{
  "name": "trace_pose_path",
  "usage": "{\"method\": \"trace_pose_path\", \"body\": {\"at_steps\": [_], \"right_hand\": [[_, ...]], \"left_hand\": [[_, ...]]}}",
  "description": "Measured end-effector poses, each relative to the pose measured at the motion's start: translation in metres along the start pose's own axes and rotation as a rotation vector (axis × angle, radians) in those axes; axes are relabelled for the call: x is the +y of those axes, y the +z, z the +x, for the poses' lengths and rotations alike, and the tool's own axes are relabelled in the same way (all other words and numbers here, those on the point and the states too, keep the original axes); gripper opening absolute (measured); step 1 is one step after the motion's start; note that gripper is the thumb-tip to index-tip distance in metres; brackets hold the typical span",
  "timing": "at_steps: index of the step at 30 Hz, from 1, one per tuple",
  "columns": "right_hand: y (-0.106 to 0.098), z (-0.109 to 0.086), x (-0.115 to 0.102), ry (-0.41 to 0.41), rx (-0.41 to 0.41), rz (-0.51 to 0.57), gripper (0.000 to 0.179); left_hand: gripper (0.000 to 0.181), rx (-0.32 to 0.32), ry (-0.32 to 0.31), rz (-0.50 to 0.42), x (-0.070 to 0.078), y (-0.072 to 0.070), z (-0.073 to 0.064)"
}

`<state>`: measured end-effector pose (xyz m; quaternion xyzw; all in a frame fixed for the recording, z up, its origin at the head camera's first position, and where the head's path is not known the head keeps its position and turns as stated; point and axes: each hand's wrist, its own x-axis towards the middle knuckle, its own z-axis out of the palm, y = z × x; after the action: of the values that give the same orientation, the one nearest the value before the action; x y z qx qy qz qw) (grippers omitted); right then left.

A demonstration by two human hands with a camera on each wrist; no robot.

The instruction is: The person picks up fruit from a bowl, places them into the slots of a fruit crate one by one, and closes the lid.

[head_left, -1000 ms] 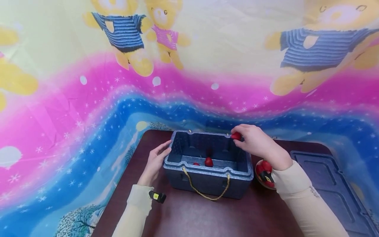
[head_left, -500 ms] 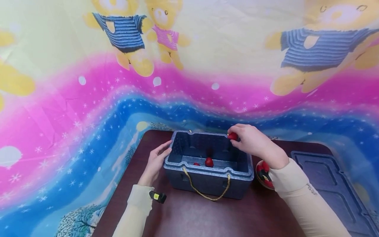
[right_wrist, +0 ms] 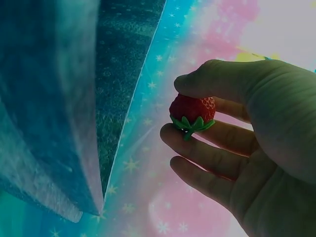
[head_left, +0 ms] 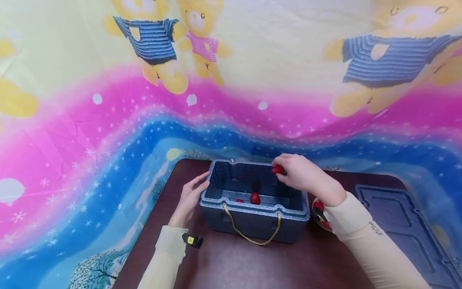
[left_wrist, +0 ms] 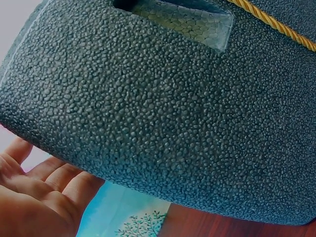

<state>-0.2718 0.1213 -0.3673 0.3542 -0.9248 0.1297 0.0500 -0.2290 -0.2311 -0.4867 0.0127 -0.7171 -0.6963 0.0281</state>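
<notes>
Since it looks small and moulded, strawberry (right_wrist: 193, 108): probably light and fairly stiff; its pitted skin should resist slipping, so squeeze gently.
Best hold: the red body, thumb opposing fingers; the green leaves (right_wrist: 197, 123) look thinner and likelier to bend.
Your right hand (head_left: 302, 173): pinches the strawberry, up by the far rim toward the right end of the box (head_left: 249, 222); your right wrist view shows fruit and box wall apart.
Your left hand (head_left: 189, 197): fingers extended against the box's left end, well apart from the strawberry.
Inside the box: one red fruit (head_left: 255, 198), part of another (head_left: 240, 200) near it, both lower than yours.
</notes>
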Motion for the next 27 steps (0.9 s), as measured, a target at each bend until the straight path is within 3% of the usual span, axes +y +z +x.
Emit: {"method": "trace_pose_path", "body": {"at_steps": [27], "right_hand": [[0.0005, 0.0065, -0.0082, -0.021, -0.049, -0.009, 0.033]], "left_hand": [[0.044, 0.008, -0.038, 0.019, -0.0006, 0.0011, 0.0008]]}}
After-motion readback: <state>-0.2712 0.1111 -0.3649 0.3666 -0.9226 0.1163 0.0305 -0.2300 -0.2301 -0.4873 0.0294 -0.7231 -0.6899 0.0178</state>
